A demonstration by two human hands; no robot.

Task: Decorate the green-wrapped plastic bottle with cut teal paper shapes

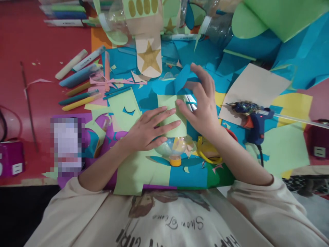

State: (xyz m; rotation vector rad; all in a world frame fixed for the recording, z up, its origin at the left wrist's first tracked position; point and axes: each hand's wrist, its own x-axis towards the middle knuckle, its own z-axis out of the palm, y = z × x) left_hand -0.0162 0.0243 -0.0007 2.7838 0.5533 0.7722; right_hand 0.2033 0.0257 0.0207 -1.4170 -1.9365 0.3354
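Note:
A clear plastic bottle (167,145) with an orange cap (175,161) lies with its cap towards me. Pale green paper (171,129) wraps its body. Across the wrapped bottle, my left hand (147,128) rests with its fingers spread out flat. Blue paper (164,86) sits at the bottle's far end, with one flap bent up. The curled fingers of my right hand (202,99) are at that flap, while its thumb touches the green wrap. A yellow tape roll (209,159) lies under my right forearm.
On the right a blue glue gun (257,125) lies on paper, its cable running towards me. Several markers (79,77) and paper scraps lie to the left, near a blurred phone (67,145). Beyond my hands stands a paper-decorated bottle craft with a gold star (149,57).

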